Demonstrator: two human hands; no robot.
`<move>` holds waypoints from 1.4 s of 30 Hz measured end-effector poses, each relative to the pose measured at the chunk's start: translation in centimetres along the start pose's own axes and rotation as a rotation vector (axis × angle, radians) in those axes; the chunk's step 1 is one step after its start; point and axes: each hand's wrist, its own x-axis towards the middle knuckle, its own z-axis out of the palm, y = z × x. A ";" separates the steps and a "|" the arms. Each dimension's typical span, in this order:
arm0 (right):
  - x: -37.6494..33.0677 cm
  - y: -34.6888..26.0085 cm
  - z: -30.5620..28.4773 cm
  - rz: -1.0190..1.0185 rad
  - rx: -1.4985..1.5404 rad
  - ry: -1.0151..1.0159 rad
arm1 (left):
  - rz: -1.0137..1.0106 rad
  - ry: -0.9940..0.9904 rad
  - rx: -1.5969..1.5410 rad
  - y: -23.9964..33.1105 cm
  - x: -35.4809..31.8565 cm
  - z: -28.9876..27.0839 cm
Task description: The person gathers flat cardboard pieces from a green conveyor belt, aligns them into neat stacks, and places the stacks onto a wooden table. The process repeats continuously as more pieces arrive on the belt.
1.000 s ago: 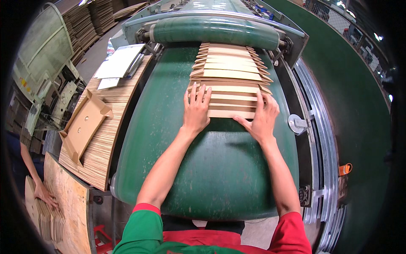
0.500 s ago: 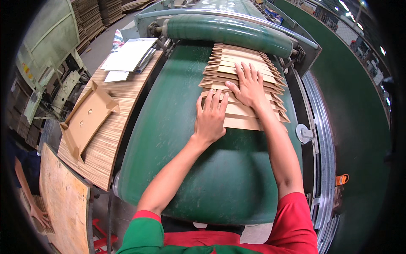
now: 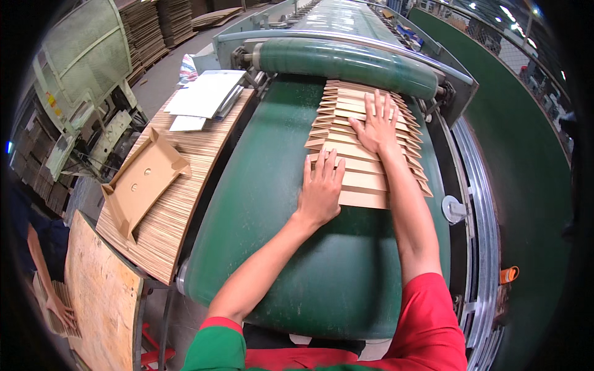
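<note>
A row of overlapping folded brown cardboard pieces (image 3: 357, 166) lies on the green conveyor belt (image 3: 260, 204), its far end under the green roller (image 3: 346, 65). My left hand (image 3: 320, 193) rests on the near left edge of the row, fingers stretched forward. Farther up, my right hand (image 3: 376, 128) lies flat on top of the pieces with its fingers spread. Neither hand grips anything.
Left of the belt, a wood-striped table (image 3: 179, 198) bears an opened cardboard tray (image 3: 147, 179) and white sheets (image 3: 207, 94). A plywood board (image 3: 102, 290) stands at lower left, near another person's hand (image 3: 60, 312). Metal rails (image 3: 479, 216) run along the right side.
The whole view has shifted, so everything sits lower and farther right. My right hand has slid a little forward along the cardboard, and the overlapping pieces look more evenly spread.
</note>
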 end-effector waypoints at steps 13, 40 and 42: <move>-16.6 2.3 -9.4 -0.244 0.257 0.168 | 0.014 0.001 -0.065 0.3 -1.9 -0.4; -1.3 0.3 -1.1 0.000 -0.063 0.052 | -0.056 0.133 0.039 0.6 -0.7 2.3; -0.1 0.7 0.0 -0.018 0.004 0.013 | -0.069 0.106 0.023 0.8 -0.9 2.0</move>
